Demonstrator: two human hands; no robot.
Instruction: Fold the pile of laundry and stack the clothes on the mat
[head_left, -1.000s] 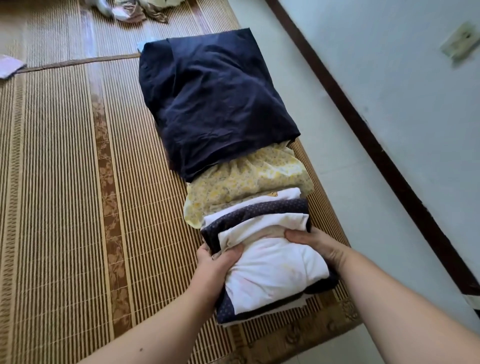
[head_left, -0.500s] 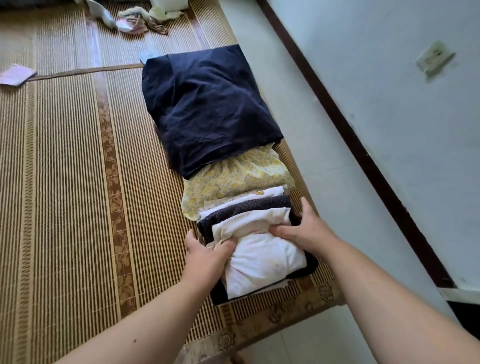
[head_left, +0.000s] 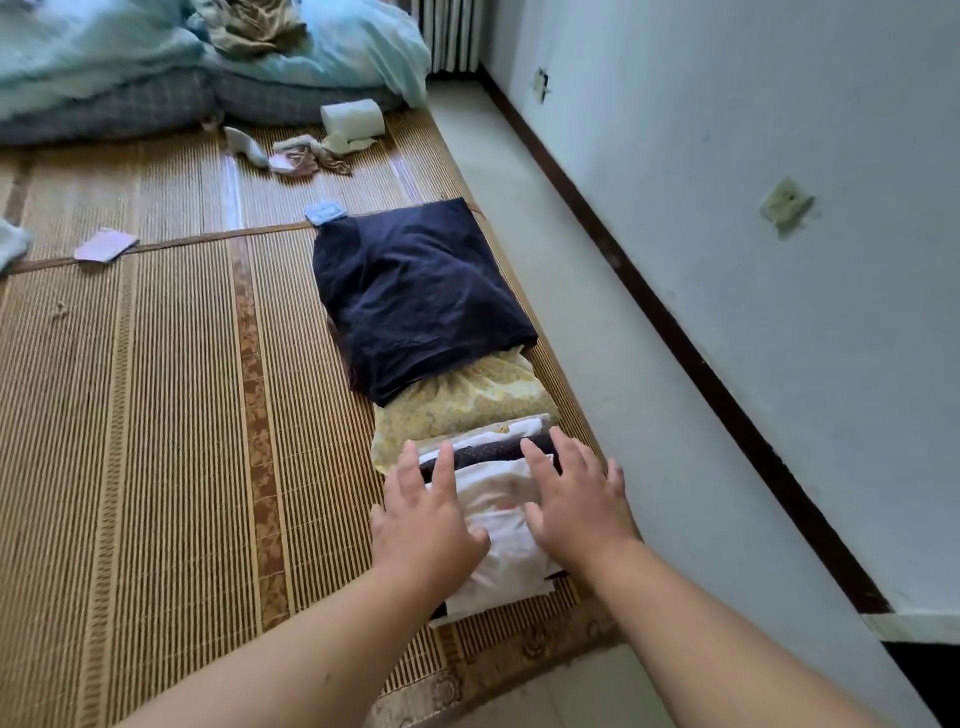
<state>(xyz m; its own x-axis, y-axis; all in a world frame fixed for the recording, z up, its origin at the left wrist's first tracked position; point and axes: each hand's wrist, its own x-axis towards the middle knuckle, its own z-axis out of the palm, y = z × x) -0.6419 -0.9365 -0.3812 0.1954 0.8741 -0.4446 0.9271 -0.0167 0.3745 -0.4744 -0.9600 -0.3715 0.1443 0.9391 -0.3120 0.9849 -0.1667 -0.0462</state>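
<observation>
A striped woven mat (head_left: 156, 415) covers the floor beside a pale wall (head_left: 779, 156), with rumpled bedding (head_left: 130, 67) at eleven o'clock. We see a row of folded clothes along the mat's edge: a navy piece (head_left: 415, 296) at twelve o'clock, a yellow floral one (head_left: 462, 402) nearer, then a white garment (head_left: 498, 525) atop a dark dotted one (head_left: 488, 451). Our left hand (head_left: 426, 514) and right hand (head_left: 576, 499) lie flat on the white garment, fingers spread and straight.

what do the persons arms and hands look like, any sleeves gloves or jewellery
Both forearms are bare as far as the frame shows; no sleeve edge is in view. The left hand and the right hand wear no gloves, and no rings, watch or bracelet show on the fingers or wrists. Fingernails look short and unpainted.
</observation>
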